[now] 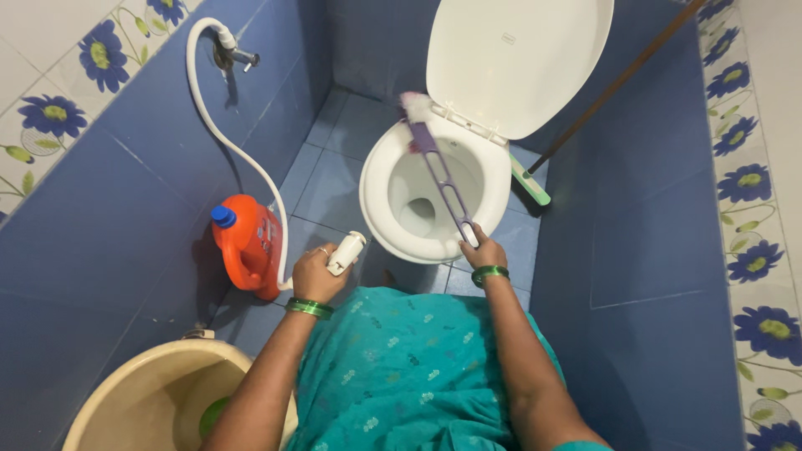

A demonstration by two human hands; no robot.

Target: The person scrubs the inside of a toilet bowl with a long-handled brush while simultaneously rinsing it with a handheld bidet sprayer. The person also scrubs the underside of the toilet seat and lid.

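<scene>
A white toilet bowl (380, 179) stands ahead with its lid (518, 58) raised. My right hand (483, 251) grips the end of a purple toilet brush (441, 171). The brush's whitish bristle head (414, 106) rests on the bowl's far rim near the hinge. My left hand (316, 274) holds a white spray nozzle (346, 253) pointed toward the bowl. Its white hose (219, 134) runs up to a wall tap (234, 57). Both wrists wear green bangles.
An orange jug with a blue cap (246, 246) stands on the floor at the left wall. A beige bucket (142, 392) holding a green cup sits at lower left. A long-handled wiper (585, 117) leans in the right corner. Blue tiled walls close in on both sides.
</scene>
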